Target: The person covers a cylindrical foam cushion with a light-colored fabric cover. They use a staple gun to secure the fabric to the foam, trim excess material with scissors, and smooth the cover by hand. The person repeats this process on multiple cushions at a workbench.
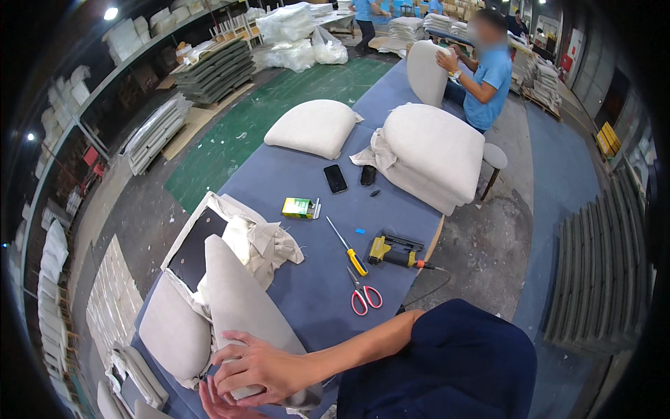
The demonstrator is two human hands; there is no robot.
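Right hand point(259, 368): fingers spread wide, palm laid flat over the near end of a beige upholstered cushion point(244, 307), pressing rather than gripping. The cushion stood tilted on edge at the near left corner of the blue work table point(314, 279).

Left hand point(220, 401): only partly seen at the lower edge beneath the right, fingers touching the cushion's underside; how far it was open could not be told.

Beside the cushion: one padded seat panel point(174, 328); loose beige fabric point(262, 241) over one dark board point(199, 241).

On the table, well apart from the hands: one pair of red-handled scissors point(364, 293); one yellow-handled screwdriver point(349, 248); one yellow staple gun point(396, 251); one small green box point(299, 207); two dark phones point(335, 179); one flat cushion point(314, 127); one stack of cushions point(433, 153).

Far end: a co-worker in a blue shirt point(488, 84) held one upright cushion.
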